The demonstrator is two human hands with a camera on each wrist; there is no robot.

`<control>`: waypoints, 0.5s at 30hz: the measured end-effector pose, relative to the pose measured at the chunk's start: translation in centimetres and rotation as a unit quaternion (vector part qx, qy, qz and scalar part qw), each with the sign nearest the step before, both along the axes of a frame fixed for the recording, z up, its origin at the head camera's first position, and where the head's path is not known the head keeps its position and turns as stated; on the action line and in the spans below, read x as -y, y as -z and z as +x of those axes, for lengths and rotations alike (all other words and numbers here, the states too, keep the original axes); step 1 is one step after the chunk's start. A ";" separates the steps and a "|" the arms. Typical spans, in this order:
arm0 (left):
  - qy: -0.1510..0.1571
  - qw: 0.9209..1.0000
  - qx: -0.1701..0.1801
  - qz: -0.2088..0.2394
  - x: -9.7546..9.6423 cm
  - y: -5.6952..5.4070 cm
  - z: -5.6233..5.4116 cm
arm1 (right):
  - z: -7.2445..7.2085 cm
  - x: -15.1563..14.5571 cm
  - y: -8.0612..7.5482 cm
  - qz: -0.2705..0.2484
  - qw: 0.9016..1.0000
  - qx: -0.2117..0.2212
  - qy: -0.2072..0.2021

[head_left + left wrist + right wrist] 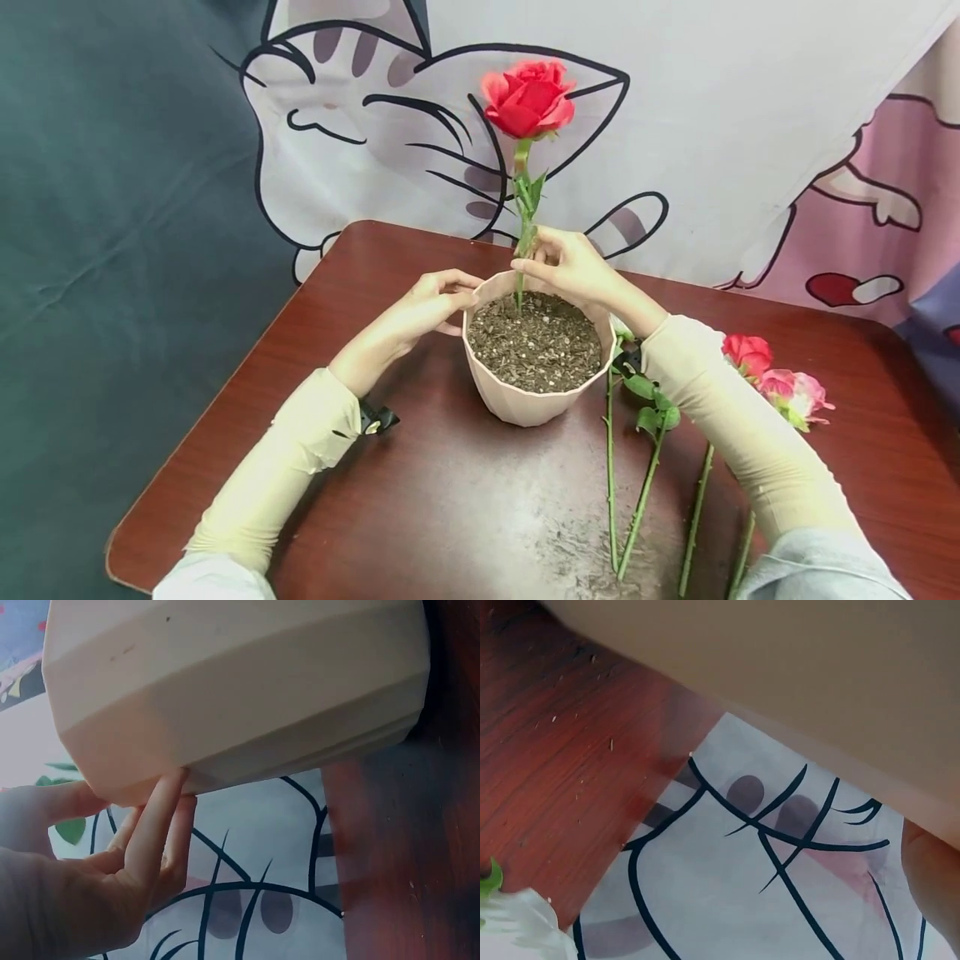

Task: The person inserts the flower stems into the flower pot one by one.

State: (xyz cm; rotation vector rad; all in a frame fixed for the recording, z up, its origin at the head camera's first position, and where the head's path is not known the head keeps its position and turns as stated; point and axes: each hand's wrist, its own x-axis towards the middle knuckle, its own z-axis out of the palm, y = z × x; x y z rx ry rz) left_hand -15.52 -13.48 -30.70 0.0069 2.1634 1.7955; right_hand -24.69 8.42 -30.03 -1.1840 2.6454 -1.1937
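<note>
A pale pink faceted flowerpot (517, 404), filled with dark soil (540, 354), stands on the table. My left hand (420, 315) holds its left rim; in the left wrist view, its fingers (154, 825) touch the pot's outer wall. My right hand (572, 265) pinches the green stem of a red rose (528, 100) between thumb and fingers above the far rim. The rose stands nearly upright, its stem's lower end meeting the soil near the back left. In the right wrist view the pot wall (765, 667) hides most of the hand.
Right of the pot lie green stems (641, 508), partly under my right forearm. A red rose (747, 354) and a pink-white rose (798, 396) lie beyond that arm. The brown table (390, 258) ends close behind the pot, before a cat-printed curtain (712, 125).
</note>
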 end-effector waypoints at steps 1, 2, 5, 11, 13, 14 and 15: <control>0.002 1.000 -0.007 -0.002 -0.1 0.0 0.0 | 0.0 -0.1 -0.1 -0.003 1.000 0.009 0.009; 0.002 1.000 -0.016 -0.004 -0.2 0.1 0.1 | 0.0 -0.2 -0.1 -0.005 1.000 0.019 0.015; 0.002 0.999 -0.035 -0.012 -0.5 0.1 0.2 | -0.3 -0.4 -0.1 -0.017 0.999 0.049 0.013; 0.020 0.998 -0.049 -0.035 -0.1 0.1 0.4 | -0.2 -2.2 0.2 -0.065 0.990 0.123 0.025; 0.030 0.998 -0.053 -0.033 0.0 0.2 0.4 | 0.4 -3.5 0.1 -0.071 0.988 0.133 0.041; 0.034 0.997 -0.054 -0.031 0.1 0.2 0.4 | 0.7 -4.2 0.0 -0.071 0.988 0.132 0.049; 0.036 0.998 -0.054 -0.026 0.1 0.3 0.4 | 1.1 -4.9 -0.1 -0.067 0.988 0.129 0.058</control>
